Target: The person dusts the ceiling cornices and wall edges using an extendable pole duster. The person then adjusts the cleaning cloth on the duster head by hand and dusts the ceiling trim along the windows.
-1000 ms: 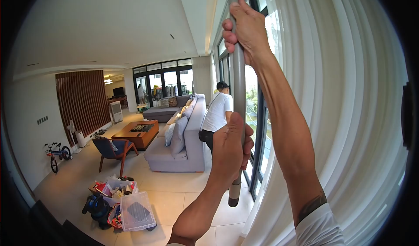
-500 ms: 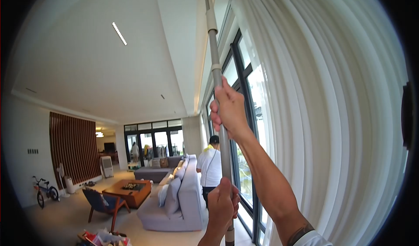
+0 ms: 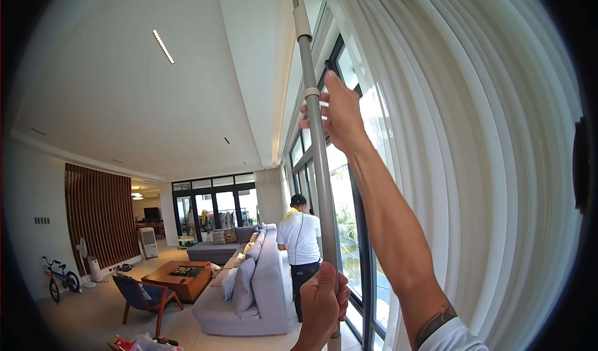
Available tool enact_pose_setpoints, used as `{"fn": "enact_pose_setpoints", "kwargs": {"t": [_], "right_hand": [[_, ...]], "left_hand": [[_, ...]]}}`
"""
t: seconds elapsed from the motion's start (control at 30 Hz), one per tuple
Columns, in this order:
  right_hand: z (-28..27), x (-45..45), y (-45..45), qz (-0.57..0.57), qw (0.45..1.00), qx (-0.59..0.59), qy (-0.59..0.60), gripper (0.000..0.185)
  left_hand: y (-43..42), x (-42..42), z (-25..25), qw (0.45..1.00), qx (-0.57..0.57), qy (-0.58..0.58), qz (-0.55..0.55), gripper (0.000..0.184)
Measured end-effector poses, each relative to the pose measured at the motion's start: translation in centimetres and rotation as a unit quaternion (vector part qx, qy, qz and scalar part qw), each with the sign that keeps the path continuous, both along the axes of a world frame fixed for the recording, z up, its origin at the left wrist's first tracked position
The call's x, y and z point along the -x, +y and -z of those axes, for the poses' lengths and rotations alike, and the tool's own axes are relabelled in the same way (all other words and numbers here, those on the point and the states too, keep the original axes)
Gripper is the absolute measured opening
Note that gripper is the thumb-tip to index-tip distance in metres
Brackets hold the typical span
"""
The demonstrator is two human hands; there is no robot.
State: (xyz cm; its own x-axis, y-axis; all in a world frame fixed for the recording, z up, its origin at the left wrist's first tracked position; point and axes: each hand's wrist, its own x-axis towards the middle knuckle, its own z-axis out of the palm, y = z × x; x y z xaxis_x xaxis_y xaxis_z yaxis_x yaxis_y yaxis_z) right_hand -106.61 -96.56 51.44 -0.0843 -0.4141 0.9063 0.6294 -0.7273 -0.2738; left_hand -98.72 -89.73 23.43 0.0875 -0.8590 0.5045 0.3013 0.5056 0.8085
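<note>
A long grey telescopic pole (image 3: 321, 176) stands nearly upright before me, its upper sections running out of the top of the view. My left hand (image 3: 321, 304) is wrapped round its lower part. Higher up, near a pale collar joint, my right hand (image 3: 342, 111) is loosened, thumb raised off the pole and fingers reaching behind it, slightly blurred. White sheer curtains (image 3: 461, 151) hang in folds to the right of my right arm. What the pole's top end touches is out of view.
Dark-framed windows (image 3: 349, 226) run along the right. A person in a white shirt (image 3: 300, 239) stands between them and a grey sofa (image 3: 274, 295). Left are a wooden coffee table (image 3: 193, 290), an armchair (image 3: 140, 298) and a small bicycle (image 3: 60, 280). Assorted items (image 3: 146, 343) lie at the bottom edge.
My right hand has loosened from the pole and moved up to the collar joint. My left hand keeps its hold, slightly lower in view. The view has shifted a little.
</note>
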Motion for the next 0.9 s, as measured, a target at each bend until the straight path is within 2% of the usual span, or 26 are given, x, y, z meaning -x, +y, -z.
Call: {"fn": "enact_pose_setpoints", "kwargs": {"t": [0.1,0.17,0.23,0.3,0.37,0.43,0.57,0.63,0.77,0.83,0.9], "right_hand": [[-2.6,0.2,0.5,-0.028,0.998,0.005,0.059,0.051],[-2.9,-0.5,0.6,0.1,0.99,0.04,0.087,0.045],[-3.6,-0.6,0.4,0.096,0.992,0.033,0.076,0.04],[-3.8,-0.8,0.4,0.115,0.989,0.033,0.082,0.036],[-3.4,-0.6,0.5,0.115,0.989,0.026,0.087,0.036],[-3.6,-0.2,0.6,0.089,0.99,0.045,0.101,0.059],[-4.4,0.2,1.5,0.092,0.99,0.066,0.083,0.058],[-4.8,0.4,1.3,0.095,0.989,0.058,0.093,0.041],[-4.9,0.7,0.8,0.06,0.993,0.05,0.085,0.035],[-4.6,0.8,1.2,0.067,0.994,0.041,0.082,0.033],[-4.5,1.1,1.4,0.063,0.993,0.033,0.096,0.059]], "left_hand": [[-0.9,-0.4,-0.1,1.0,-0.011,-0.002,0.012,0.058],[-1.6,-0.7,-0.3,0.999,0.012,-0.027,0.02,0.061],[-2.9,-1.0,-1.6,0.997,0.062,-0.043,0.033,0.058],[-3.0,-1.0,-5.3,0.99,0.123,-0.053,0.037,0.055],[-2.8,-0.6,-9.2,0.99,0.132,-0.041,0.032,0.052],[-2.7,-0.3,-10.4,0.991,0.118,-0.05,0.033,0.052],[-2.0,0.3,-10.4,0.989,0.136,-0.04,0.04,0.052],[-1.9,0.7,-10.0,0.992,0.118,-0.033,0.033,0.052],[-2.0,1.1,-10.4,0.99,0.125,-0.04,0.056,0.05],[-1.3,1.7,-10.6,0.991,0.126,-0.034,0.033,0.05],[-2.1,1.3,-10.4,0.986,0.144,-0.049,0.062,0.051]]}}
